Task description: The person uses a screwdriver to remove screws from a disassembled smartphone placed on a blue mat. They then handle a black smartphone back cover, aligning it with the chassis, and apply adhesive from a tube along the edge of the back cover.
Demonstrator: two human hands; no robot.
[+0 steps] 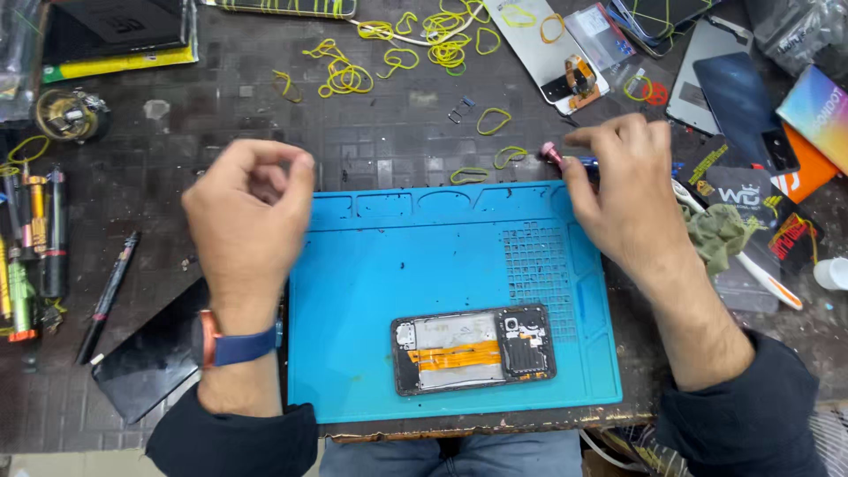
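Blue mat [371, 291]: left hand [250, 212] loosely curled, empty; right hand [623, 190] gripping screwdriver [565, 161].

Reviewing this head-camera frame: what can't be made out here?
- Left hand: fingers curl inward, so anything pinched is hidden.
- Right hand: it covers most of the pink-tipped tool; grip unclear.
- Opened phone on the blue mat: inner parts too small to identify.
- Dark panel: partly hidden under the left forearm.
- Top-edge items: cut off by the frame.
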